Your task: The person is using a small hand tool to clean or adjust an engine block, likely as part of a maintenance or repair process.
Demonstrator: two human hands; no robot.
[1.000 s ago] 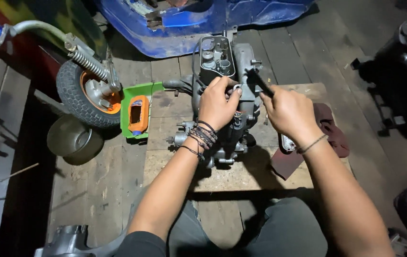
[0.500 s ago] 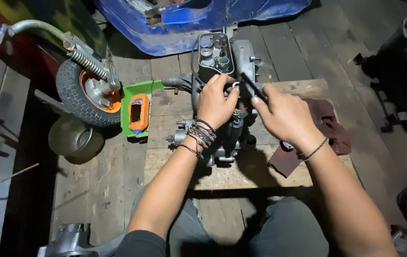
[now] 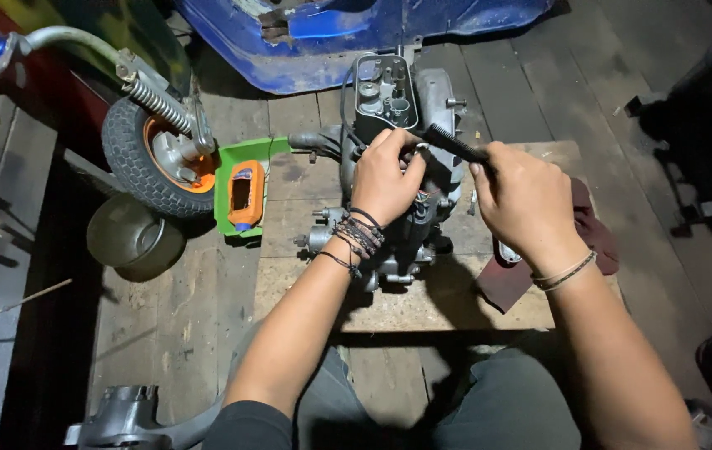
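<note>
On a wooden board [image 3: 464, 304], the right hand [image 3: 522, 204] grips a dark ratchet handle [image 3: 454, 147] slanting up-left to the engine [image 3: 397, 167], where the closer left hand [image 3: 385, 175] pinches its tip.

engine [image 3: 389, 208]: bare cast metal, dull grey, grimy and rough
tool [image 3: 454, 147]: black, matt, ribbed along the handle, held in the right hand [image 3: 522, 200]
left hand [image 3: 385, 175]: wrist wrapped in dark braided cord bands
board [image 3: 422, 304]: raw wood, pale, scuffed and stained, carrying the engine
rag [image 3: 593, 229]: dark red cloth, limp, at the board's right edge
tray [image 3: 235, 162]: green plastic, smooth
tyre [image 3: 135, 171]: black rubber, knobbly tread
bowl [image 3: 131, 237]: dull metal, smooth
body panel [image 3: 356, 33]: blue paint, glossy, chipped
</note>
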